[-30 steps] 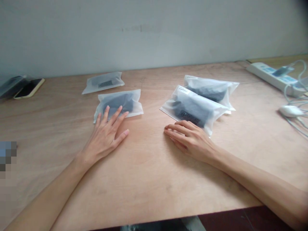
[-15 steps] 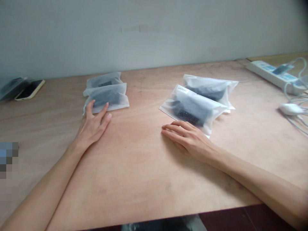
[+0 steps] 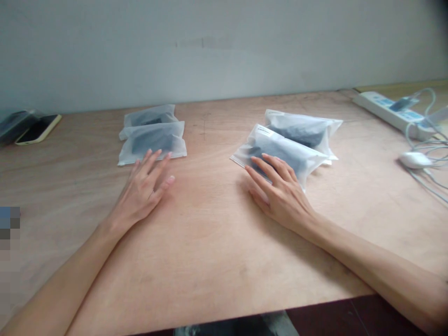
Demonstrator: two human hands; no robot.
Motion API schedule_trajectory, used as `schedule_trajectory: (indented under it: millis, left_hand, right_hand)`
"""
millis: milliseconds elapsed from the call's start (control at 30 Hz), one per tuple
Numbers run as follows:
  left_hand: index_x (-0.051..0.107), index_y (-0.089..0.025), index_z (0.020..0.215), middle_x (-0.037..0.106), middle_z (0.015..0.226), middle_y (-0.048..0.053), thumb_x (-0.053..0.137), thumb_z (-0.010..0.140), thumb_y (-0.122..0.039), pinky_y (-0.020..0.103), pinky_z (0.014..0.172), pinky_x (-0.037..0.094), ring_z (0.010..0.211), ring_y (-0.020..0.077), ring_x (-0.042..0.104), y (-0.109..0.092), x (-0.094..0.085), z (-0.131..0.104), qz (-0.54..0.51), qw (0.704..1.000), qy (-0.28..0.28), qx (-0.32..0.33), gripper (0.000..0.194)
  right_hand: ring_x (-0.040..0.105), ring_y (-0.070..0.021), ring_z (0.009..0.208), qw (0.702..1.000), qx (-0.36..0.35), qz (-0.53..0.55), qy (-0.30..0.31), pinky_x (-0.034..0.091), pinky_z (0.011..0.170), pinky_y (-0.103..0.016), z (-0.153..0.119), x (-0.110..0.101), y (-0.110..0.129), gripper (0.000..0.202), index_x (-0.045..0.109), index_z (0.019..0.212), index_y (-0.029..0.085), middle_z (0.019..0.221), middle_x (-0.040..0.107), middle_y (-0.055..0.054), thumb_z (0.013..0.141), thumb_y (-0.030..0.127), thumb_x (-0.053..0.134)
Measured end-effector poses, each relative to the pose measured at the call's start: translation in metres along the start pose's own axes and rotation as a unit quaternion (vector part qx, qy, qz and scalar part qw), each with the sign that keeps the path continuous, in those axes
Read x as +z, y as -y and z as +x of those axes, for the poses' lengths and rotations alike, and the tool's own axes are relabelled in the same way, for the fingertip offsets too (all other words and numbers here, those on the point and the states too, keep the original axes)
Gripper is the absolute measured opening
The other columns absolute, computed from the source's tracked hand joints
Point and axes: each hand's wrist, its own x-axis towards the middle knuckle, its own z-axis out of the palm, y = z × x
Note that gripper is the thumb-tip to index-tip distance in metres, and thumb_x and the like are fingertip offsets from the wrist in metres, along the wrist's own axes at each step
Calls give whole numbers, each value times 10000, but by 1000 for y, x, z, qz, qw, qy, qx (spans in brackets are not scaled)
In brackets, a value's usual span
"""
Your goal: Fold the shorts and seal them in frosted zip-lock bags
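My left hand (image 3: 142,190) is open, its fingertips at the front edge of the nearer left frosted bag (image 3: 154,140), which has something dark inside. Behind that bag, partly overlapped, lies a second frosted bag (image 3: 150,115). My right hand (image 3: 280,189) is open too, with its fingers spread over the front of the nearer right frosted bag (image 3: 285,151), covering part of its dark content. Another frosted bag (image 3: 303,128) with dark content lies just behind it. Neither hand grips anything.
On the wooden table (image 3: 196,247), a phone (image 3: 40,129) lies at the far left beside a clear bag with a dark item (image 3: 14,123). At the right are a white power strip (image 3: 392,112), a white adapter (image 3: 415,160) and loose cables. A wall stands behind.
My left hand has drawn back slightly from the nearer left bag, its fingers straighter. My right hand has moved up onto the nearer right bag and its fingers have spread.
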Motion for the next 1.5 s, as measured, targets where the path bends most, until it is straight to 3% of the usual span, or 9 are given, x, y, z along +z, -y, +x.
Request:
schedule_trajectory:
  millis: [133, 233, 333, 633, 900, 1133, 1233, 1333, 1500]
  left_hand:
    - [220, -359, 1652, 15, 1761, 43, 388, 1086, -527, 588, 1278, 211, 1619, 351, 69, -34, -2, -10, -44, 987, 74, 132, 613]
    - [129, -379, 1662, 72, 1755, 44, 399, 1069, -585, 644, 1272, 167, 1614, 360, 108, -48, 0, -15, -18, 979, 115, 166, 683]
    - [97, -384, 1662, 104, 1751, 35, 375, 1071, -599, 638, 1273, 169, 1611, 346, 142, -49, 1, -16, -9, 979, 125, 163, 688]
    - [3, -264, 1678, 137, 1743, 102, 415, 1064, -585, 573, 1296, 164, 1617, 316, 126, -49, -1, -16, -24, 982, 93, 160, 806]
    - [172, -207, 1668, 221, 1719, 146, 589, 1013, -501, 620, 1291, 155, 1599, 369, 183, -72, -12, -16, -59, 955, 13, 290, 830]
    - [250, -166, 1651, 315, 1683, 148, 564, 1010, -562, 579, 1313, 103, 1581, 329, 267, -78, -9, -17, -33, 937, 49, 345, 816]
    - [257, -208, 1652, 363, 1665, 119, 573, 1012, -542, 571, 1317, 103, 1563, 317, 317, -74, -9, -14, -21, 946, 41, 321, 788]
    - [261, -240, 1653, 375, 1661, 102, 583, 1016, -476, 573, 1312, 140, 1557, 324, 329, -66, -9, -12, -13, 958, 25, 285, 751]
    - [258, -252, 1654, 357, 1671, 92, 520, 1046, -431, 579, 1303, 168, 1559, 325, 322, -54, -10, -9, -4, 969, 25, 246, 686]
  right_hand:
    - [147, -467, 1573, 994, 94, -46, 3, 193, 1219, -710, 1, 0, -3, 659, 396, 1576, 158, 1699, 243, -213, 981, 350, 603]
    - [106, -487, 1575, 987, 149, -60, 19, 145, 1218, -722, 2, 2, -9, 741, 337, 1611, 147, 1729, 118, -221, 986, 453, 591]
    - [152, -467, 1572, 985, 158, -54, 50, 152, 1222, -704, 2, 3, -14, 751, 313, 1625, 148, 1723, 145, -227, 1007, 508, 540]
    - [226, -400, 1570, 994, 36, -10, 105, 198, 1257, -611, 3, -4, 3, 713, 331, 1621, 130, 1683, 269, -247, 1037, 508, 485]
    - [206, -387, 1581, 989, -44, 89, 109, 264, 1247, -616, -1, -10, 25, 718, 319, 1629, 165, 1703, 227, -228, 1021, 474, 541]
    - [114, -370, 1602, 968, -137, 162, 131, 260, 1258, -627, -4, -10, 34, 740, 302, 1611, 61, 1697, 227, -246, 1006, 391, 572]
    - [164, -378, 1589, 970, -156, 155, 107, 279, 1249, -626, -3, -10, 28, 751, 328, 1599, 65, 1682, 281, -239, 988, 400, 608]
    - [350, -389, 1498, 976, -168, 125, 49, 346, 1202, -623, -3, -11, 24, 617, 467, 1512, 98, 1581, 459, -222, 967, 325, 646]
    - [619, -271, 1030, 986, -137, 81, -46, 542, 850, -415, -2, -11, 20, 225, 640, 1159, 134, 1186, 699, -164, 935, 141, 633]
